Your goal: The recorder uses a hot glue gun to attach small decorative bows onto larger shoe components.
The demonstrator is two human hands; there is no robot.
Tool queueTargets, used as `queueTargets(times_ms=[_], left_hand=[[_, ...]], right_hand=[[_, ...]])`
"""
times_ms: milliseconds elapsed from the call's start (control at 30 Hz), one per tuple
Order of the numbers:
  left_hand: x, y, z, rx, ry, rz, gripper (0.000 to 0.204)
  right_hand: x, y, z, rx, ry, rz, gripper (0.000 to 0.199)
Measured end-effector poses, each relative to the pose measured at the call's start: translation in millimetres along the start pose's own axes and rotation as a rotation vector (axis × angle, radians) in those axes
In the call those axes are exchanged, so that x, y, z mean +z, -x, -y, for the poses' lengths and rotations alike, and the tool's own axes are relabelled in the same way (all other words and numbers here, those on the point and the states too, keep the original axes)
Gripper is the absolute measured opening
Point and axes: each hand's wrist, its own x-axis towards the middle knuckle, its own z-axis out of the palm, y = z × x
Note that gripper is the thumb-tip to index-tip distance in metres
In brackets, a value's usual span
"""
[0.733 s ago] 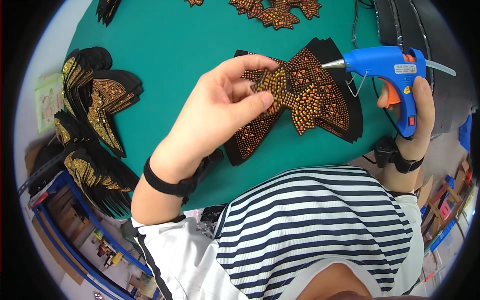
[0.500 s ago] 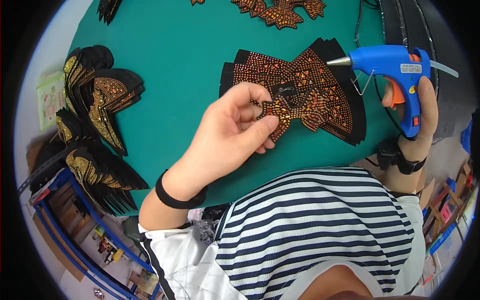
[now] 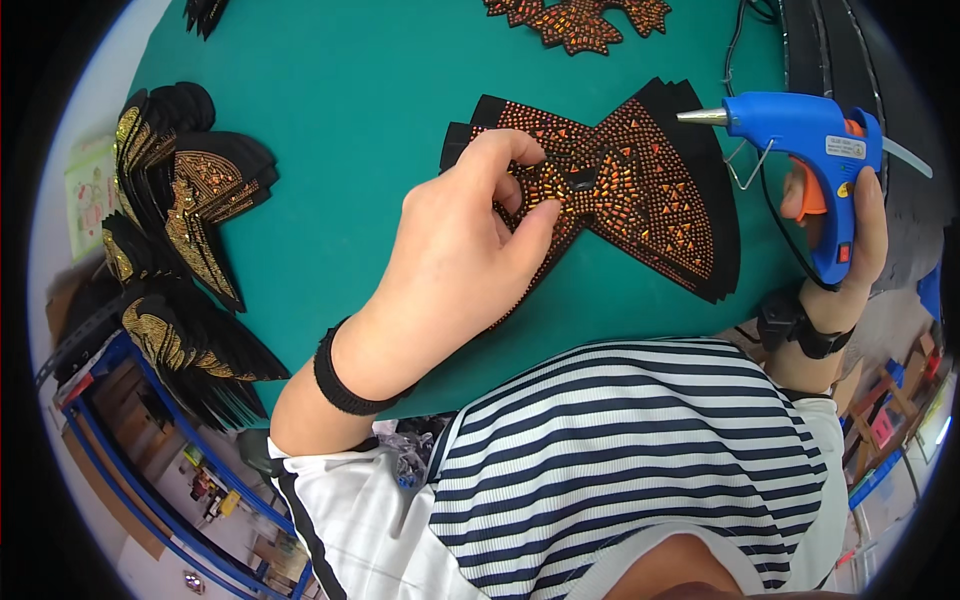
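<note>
My left hand [image 3: 450, 240] reaches in from the left, thumb and fingers closed around the left end of a small bow-shaped piece [image 3: 612, 178] covered in orange and bronze stones. That piece lies over the middle of a larger black bow-shaped appliqué [image 3: 672, 225] studded with orange stones, the top of a layered stack. My hand covers much of the stack's left side. At the right, my right hand [image 3: 862, 225] grips a blue glue gun [image 3: 795, 125] by its handle, with fingers at the orange trigger. The metal nozzle points left above the stack's right wing.
Black appliqués with gold stones [image 3: 205, 190] lie in piles along the left of the green tabletop [image 3: 340, 130]. More orange-studded pieces [image 3: 580, 25] sit at the far edge. The gun's dark cord [image 3: 735, 50] runs along the right. Blue shelving [image 3: 150, 430] stands at lower left.
My left hand has brought the small bow piece down onto the middle of the larger bow. The glue gun has shifted slightly right and down in view, still in my right hand.
</note>
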Motion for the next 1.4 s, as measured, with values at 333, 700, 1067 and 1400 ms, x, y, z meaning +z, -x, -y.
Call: queueTargets(times_ms=[333,700,1067,1400], left_hand=[[0,-15,11,0.15,-0.1,-0.077,0.015],[0,-27,13,0.199,-0.164,-0.068,0.015],[1,-26,13,0.209,-0.199,-0.1,0.016],[0,-26,12,0.219,-0.247,-0.112,0.018]], right_hand=[[-11,-10,-6,-0.028,0.018,0.137,0.055],[-14,-11,-7,-0.043,0.039,0.164,0.057],[-14,-10,-8,-0.048,0.063,0.153,0.056],[-5,-5,-4,-0.035,0.072,0.09,0.054]])
